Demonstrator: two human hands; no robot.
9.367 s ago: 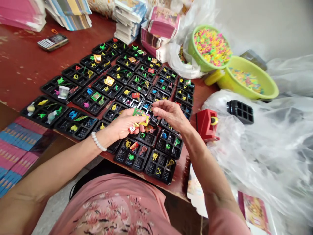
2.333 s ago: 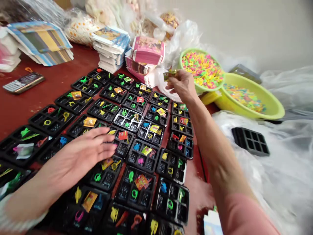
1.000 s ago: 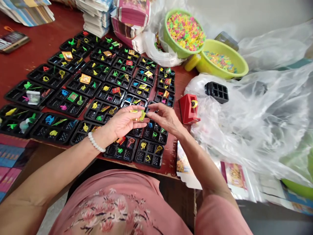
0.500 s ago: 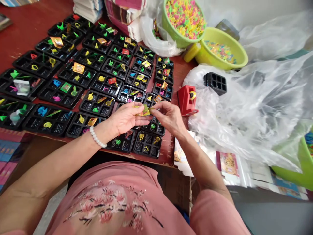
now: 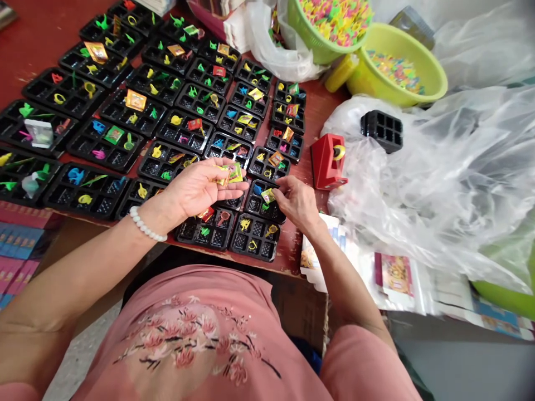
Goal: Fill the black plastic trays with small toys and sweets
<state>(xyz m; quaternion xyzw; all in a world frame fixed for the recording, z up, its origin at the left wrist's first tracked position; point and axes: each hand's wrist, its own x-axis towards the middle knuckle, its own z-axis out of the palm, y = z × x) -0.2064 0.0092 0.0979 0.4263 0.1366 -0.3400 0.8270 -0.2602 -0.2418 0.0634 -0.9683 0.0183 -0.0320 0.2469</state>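
Note:
My left hand (image 5: 196, 186), with a white bead bracelet at the wrist, is closed on a few small colourful packets (image 5: 233, 171), thumb on top. To its right, my right hand (image 5: 298, 201) pinches the edge of a small green-yellow packet (image 5: 268, 195). That packet is over a black compartment tray (image 5: 263, 210) holding a blue and a green plastic piece. Just below sits another black tray (image 5: 256, 236) with yellow pieces. Partly under my left hand is a tray (image 5: 215, 236) with a red packet (image 5: 206, 214) and a green piece.
Rows of similar filled trays (image 5: 104, 139) cover the red table. At right stand a red tape dispenser (image 5: 328, 162), stacked black trays (image 5: 382, 131) and clear plastic bags (image 5: 418, 195). Behind are a green basket (image 5: 307, 42) and a yellow-green bowl (image 5: 434, 86) of small plastic pieces.
My right hand has moved away from the left, down to the tray with a packet in its fingers. My left hand has shifted left, keeping its packets. The view has turned slightly.

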